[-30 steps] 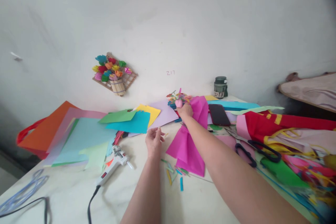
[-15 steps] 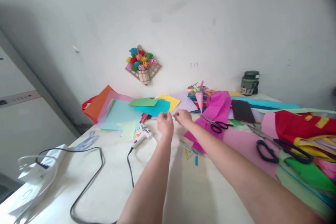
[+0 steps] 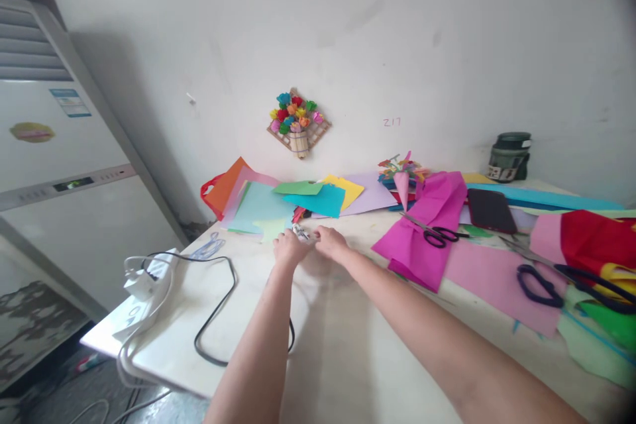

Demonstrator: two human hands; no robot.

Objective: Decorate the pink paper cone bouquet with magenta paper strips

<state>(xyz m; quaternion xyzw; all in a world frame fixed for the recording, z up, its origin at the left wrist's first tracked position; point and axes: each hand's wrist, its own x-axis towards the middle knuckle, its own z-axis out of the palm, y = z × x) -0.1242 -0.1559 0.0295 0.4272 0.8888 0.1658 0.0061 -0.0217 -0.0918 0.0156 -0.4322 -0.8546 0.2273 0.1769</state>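
Both hands are close together near the middle of the table. My left hand (image 3: pixel 291 248) is closed over the white hot glue gun (image 3: pixel 300 232), covering its grip and most of its body; only the front part shows beyond my fingers. Just to the right, my right hand (image 3: pixel 332 242) has its fingertips pinched together at the gun's side. What they pinch is too small to make out. A black cord (image 3: pixel 234 278) curves over the table left of my left forearm.
Coloured paper sheets (image 3: pixel 258 205) lie along the wall. To the right are magenta crepe paper (image 3: pixel 422 258), small scissors (image 3: pixel 437 236), large scissors (image 3: pixel 539 285), a phone (image 3: pixel 491 210) and a dark jar (image 3: pixel 510 158). A power strip (image 3: pixel 144 291) sits at the left edge.
The view has swung left, so things sit further right. My hands have come from above the table, right of the glue gun, onto it. My right arm now covers where the small paper scraps lay.
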